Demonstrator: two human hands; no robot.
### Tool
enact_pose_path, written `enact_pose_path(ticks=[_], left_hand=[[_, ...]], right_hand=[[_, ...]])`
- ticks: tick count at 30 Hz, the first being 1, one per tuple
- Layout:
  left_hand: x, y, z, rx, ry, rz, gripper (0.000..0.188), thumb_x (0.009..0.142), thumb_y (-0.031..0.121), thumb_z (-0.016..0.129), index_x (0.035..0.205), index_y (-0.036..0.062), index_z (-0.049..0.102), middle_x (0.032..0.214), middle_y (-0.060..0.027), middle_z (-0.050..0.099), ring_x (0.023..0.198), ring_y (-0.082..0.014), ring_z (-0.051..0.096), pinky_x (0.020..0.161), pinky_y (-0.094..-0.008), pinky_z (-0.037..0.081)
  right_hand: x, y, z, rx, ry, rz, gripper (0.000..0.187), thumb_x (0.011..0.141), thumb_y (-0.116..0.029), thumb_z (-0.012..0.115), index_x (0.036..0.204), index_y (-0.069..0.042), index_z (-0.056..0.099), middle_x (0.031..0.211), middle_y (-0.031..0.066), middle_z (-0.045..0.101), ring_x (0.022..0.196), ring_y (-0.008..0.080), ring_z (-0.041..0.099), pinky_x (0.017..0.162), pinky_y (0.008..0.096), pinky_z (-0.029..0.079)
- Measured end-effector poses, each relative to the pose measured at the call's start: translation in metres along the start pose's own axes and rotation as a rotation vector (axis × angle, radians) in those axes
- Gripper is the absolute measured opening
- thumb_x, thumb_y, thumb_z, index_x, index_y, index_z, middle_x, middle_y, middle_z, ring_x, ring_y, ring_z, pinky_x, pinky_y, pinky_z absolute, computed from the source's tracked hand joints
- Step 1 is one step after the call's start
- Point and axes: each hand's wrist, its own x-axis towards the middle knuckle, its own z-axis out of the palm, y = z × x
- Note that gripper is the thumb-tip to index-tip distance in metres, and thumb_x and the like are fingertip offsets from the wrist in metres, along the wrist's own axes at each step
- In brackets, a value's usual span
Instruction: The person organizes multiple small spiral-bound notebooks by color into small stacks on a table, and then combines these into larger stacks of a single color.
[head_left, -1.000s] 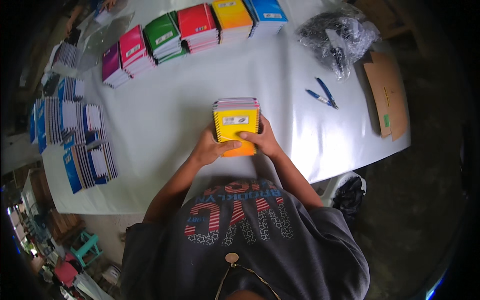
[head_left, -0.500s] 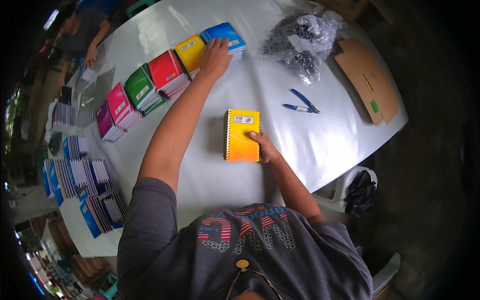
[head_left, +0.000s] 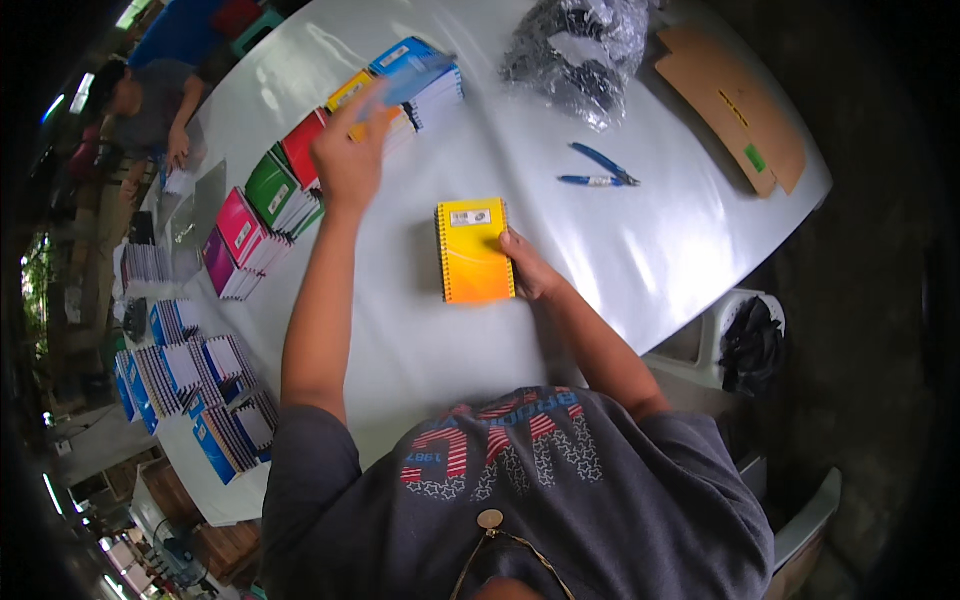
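My right hand (head_left: pixel 533 268) grips a yellow spiral-bound notebook (head_left: pixel 474 262) by its right edge, thumb on the cover, over the middle of the table. My left hand (head_left: pixel 350 160) is closed on a blue notebook (head_left: pixel 420 78), smeared by motion, in front of the blue notebook stack (head_left: pixel 403 53). Beside this hand, a slanting row holds a yellow stack (head_left: pixel 347 89), a red stack (head_left: pixel 299 150), a green stack (head_left: pixel 272 190), a pink stack (head_left: pixel 239 224) and a purple stack (head_left: pixel 216 258). My left hand partly covers the red and yellow stacks.
Several blue notebooks (head_left: pixel 190 375) stand along the table's left side. A blue-handled hand tool (head_left: pixel 605 165), crumpled clear plastic (head_left: pixel 590 60) and flat brown cardboard (head_left: pixel 735 110) lie to the right. Another person (head_left: pixel 155 105) sits at the far left. A chair (head_left: pixel 715 340) holds something black.
My left hand has drawn back from the blue stack toward the left, bringing a blue notebook with it. My right hand still holds the yellow notebook. The whole view has shifted slightly.
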Motion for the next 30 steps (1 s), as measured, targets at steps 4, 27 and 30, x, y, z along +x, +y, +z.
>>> enact_pose_path(ticks=[4, 27, 30], left_hand=[[-0.096, 0.045, -0.015, 0.088, -0.357, 0.415, 0.021, 0.071, 0.006, 0.060, 0.089, 0.0131, 0.066, 0.091, -0.0013, 0.064, 0.085, -0.0201, 0.059, 0.074, -0.0333, 0.043], [0.021, -0.065, 0.050, 0.520, -0.276, -0.026, 0.018, 0.085, 0.014, 0.052, 0.099, 0.0061, 0.061, 0.088, -0.0113, 0.066, 0.086, -0.0299, 0.062, 0.074, -0.0384, 0.049], [-0.021, -0.005, 0.005, 0.294, -0.118, 0.354, 0.017, 0.081, 0.011, 0.059, 0.096, 0.0048, 0.063, 0.091, -0.0066, 0.065, 0.082, -0.0257, 0.062, 0.075, -0.0348, 0.047]], right_hand=[[-0.003, -0.006, 0.012, 0.244, -0.080, 0.011, 0.076, 0.082, -0.052, 0.055, 0.135, -0.006, 0.026, 0.127, 0.0159, 0.045, 0.115, 0.0270, 0.049, 0.095, 0.0406, 0.043], [-0.006, -0.012, 0.016, -0.053, 0.087, 0.088, 0.070, 0.076, -0.029, 0.064, 0.130, -0.004, 0.030, 0.117, 0.0167, 0.052, 0.101, 0.0269, 0.059, 0.084, 0.0397, 0.051], [-0.008, -0.014, 0.012, -0.039, 0.117, 0.072, 0.072, 0.078, -0.037, 0.064, 0.131, -0.004, 0.029, 0.119, 0.0171, 0.051, 0.104, 0.0273, 0.057, 0.087, 0.0405, 0.050]])
